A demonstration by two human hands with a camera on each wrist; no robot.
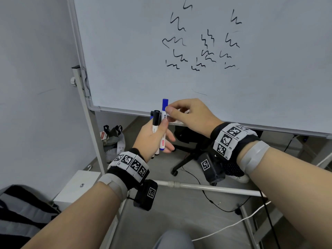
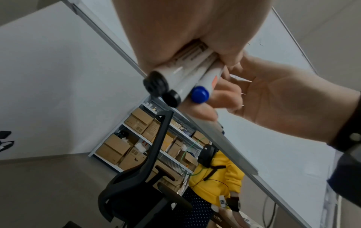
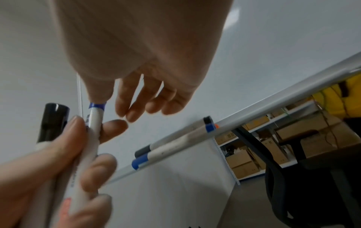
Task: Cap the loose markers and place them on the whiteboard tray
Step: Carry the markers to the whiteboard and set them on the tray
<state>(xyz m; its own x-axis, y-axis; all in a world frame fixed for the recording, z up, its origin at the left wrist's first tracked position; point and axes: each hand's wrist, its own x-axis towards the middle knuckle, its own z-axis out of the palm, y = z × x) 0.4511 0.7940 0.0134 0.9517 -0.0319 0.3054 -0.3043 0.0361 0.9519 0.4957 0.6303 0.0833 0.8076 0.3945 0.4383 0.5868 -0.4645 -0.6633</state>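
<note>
White wall-stand whiteboard (image 1: 125,42) bears black scribbles only, no legible words; its grey metal tray (image 3: 254,104) already carries two capped markers. My left hand (image 1: 152,139) grips a bundle of white-barrelled markers, black-capped (image 1: 156,121) and blue-capped (image 1: 164,119). My right hand (image 1: 188,114) pinches the blue cap (image 1: 165,104); I should press straight down the barrel until seated, barrel print too blurred to read.

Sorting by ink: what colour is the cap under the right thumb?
Blue cap, clearest in the head view.

It was an office storeroom: a whiteboard (image 1: 197,51) on a stand, a swivel chair (image 2: 136,177), shelves of cardboard boxes (image 2: 125,138).
</note>
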